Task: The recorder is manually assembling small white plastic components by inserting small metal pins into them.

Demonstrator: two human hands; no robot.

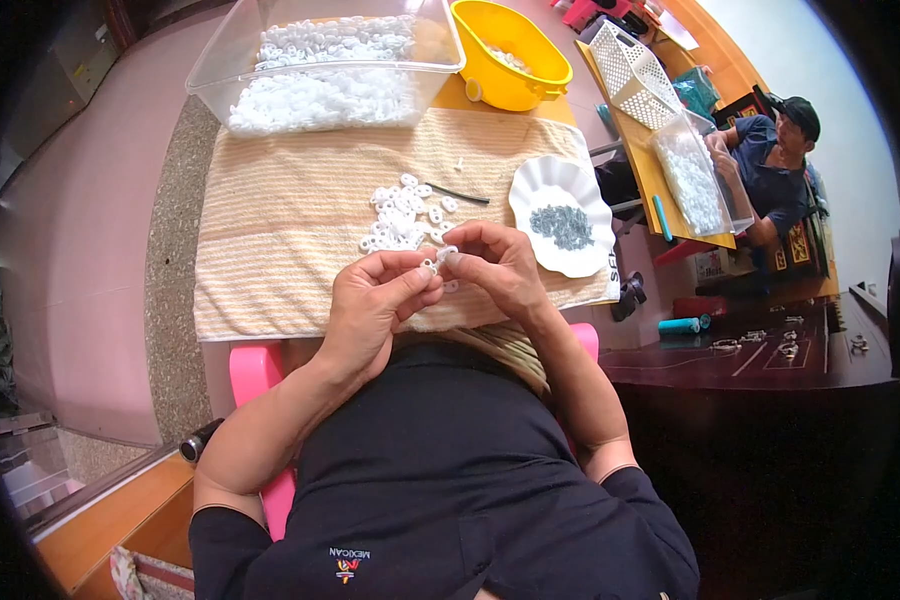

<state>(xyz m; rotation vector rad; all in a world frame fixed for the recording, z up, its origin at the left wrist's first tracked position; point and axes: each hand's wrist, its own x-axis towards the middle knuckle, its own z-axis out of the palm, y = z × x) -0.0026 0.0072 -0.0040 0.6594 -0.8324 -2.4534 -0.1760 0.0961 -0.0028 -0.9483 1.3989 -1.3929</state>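
Both hands are raised just above the near part of a striped beige towel (pixel 280 210), fingertips nearly meeting. Left hand (pixel 373 300): thumb and forefinger narrow, pinched on a small white plastic piece (pixel 431 265); remaining fingers curled. Right hand (pixel 498 270): thumb and forefinger also drawn close together, gripping at the same spot from the other side. From where I stand I cannot tell whether the two hands share a single piece or have one each; the fingertips hide part of it.

Just beyond the hands, on the towel: a loose heap of white pieces (pixel 398 215) with holes through them, some lying apart at its right edge. A thin dark rod (pixel 462 194) lies beside the heap. Right of it, a white scalloped dish (pixel 525 190) holds small grey bits (pixel 562 228), gathered at its middle.

At the far side I note a clear bin (pixel 440 65) loaded with similar white pieces and, next to it, a yellow tub (pixel 540 88) with some pale pieces inside. Off to the right, a co-worker (pixel 773 175) in a dark cap sits at another clear bin (pixel 688 180).
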